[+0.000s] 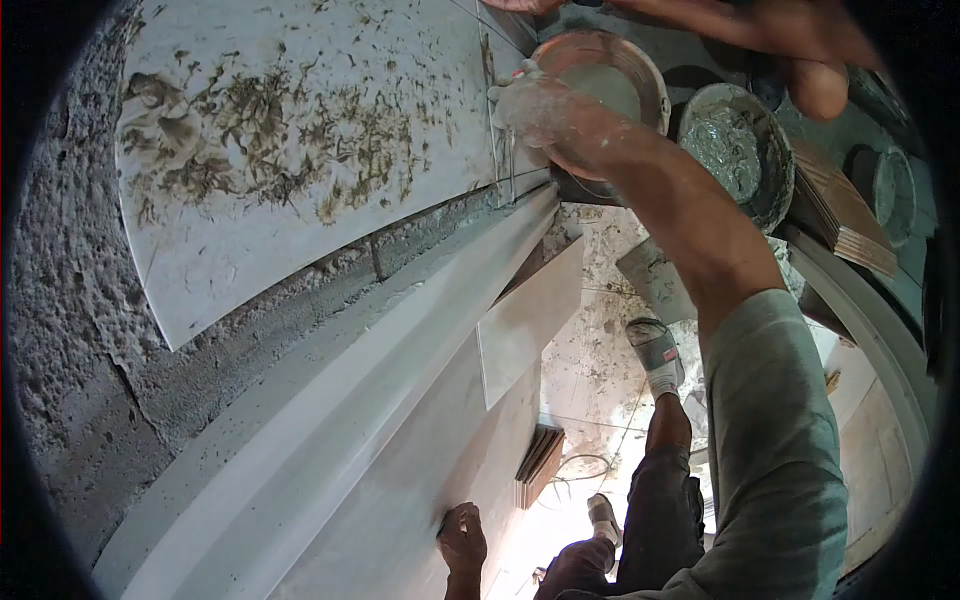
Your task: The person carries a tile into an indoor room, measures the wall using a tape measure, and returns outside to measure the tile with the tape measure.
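Observation:
My right hand (535,108), coated in grey dust, reaches to the right end of a large pale tile (330,60) smeared with brown-grey marks. Its fingers are bent by the tile's edge, with a small red spot near the fingertips; anything inside them is hidden. Just behind that hand stands a round bucket (655,90) with cloudy liquid in it. My left hand (462,540) is low in the view, its fingers curled against a smooth grey panel (400,500). What it holds, if anything, does not show.
Another person's arm (740,28) crosses the top right. A second bucket (780,180) contains wet grey mix. Stacked tiles (840,210) lie to its right, and a smaller stack (540,465) leans below. A loose tile (530,325) rests against the panel. Rough masonry (70,300) borders the left.

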A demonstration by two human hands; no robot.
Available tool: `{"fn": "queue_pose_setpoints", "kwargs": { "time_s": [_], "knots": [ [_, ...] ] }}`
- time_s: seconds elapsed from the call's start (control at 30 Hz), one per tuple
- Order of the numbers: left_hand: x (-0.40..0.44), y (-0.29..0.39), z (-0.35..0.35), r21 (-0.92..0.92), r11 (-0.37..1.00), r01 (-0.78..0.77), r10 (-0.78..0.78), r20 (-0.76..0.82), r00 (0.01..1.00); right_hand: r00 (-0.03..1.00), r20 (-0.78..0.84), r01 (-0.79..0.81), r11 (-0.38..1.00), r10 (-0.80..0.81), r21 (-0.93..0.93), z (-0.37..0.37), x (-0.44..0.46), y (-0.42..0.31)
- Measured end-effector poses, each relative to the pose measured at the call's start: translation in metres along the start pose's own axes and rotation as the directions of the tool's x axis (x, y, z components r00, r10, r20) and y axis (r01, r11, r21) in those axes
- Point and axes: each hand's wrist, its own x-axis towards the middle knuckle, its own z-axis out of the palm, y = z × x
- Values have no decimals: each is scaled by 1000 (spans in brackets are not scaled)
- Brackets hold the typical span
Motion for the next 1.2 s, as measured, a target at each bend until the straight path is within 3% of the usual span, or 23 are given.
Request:
{"fn": "queue_pose_setpoints", "kwargs": {
  "time_s": [0.03,0.1,0.2,0.33,0.53,0.6,0.7,0.83,1.0,1.13,1.2],
  "knots": [
    [0,0,1,-6,1000,12,-12,-15,1000,987,-88,157,719,-133,677,-17,-7,14],
    [1,0,4,-14,1000,21,-21,-24,999,998,-65,45,499,22,865,-34,-21,26],
    [1,0,4,10,997,79,-79,-19,997,986,-158,113,492,51,863,-44,-31,38],
    [4,9,-2,-4,998,69,-69,-1,998,987,-158,131,474,16,871,-46,-36,42],
    [6,6,-3,-74,996,50,-45,57,997,997,-80,69,488,2,870,-45,-48,48],
    [6,4,-1,-85,996,42,-37,59,998,997,35,-2,459,-64,889,-41,-42,44],
    [6,0,0,-104,991,89,-83,62,995,999,-27,12,437,28,899,-43,-37,39],
    [4,4,1,-76,994,80,-78,39,996,999,-34,29,448,3,894,-53,-35,41],
    [4,-4,10,-79,996,28,-30,-24,999,993,115,-108,389,7,915,-53,-31,28],
    [4,-2,9,-49,997,55,-57,-43,997,995,87,-97,383,44,919,-49,-39,28],
    [6,2,12,-33,999,41,-43,-45,998,986,125,-150,267,108,952,-46,-44,34]
  ]
}}
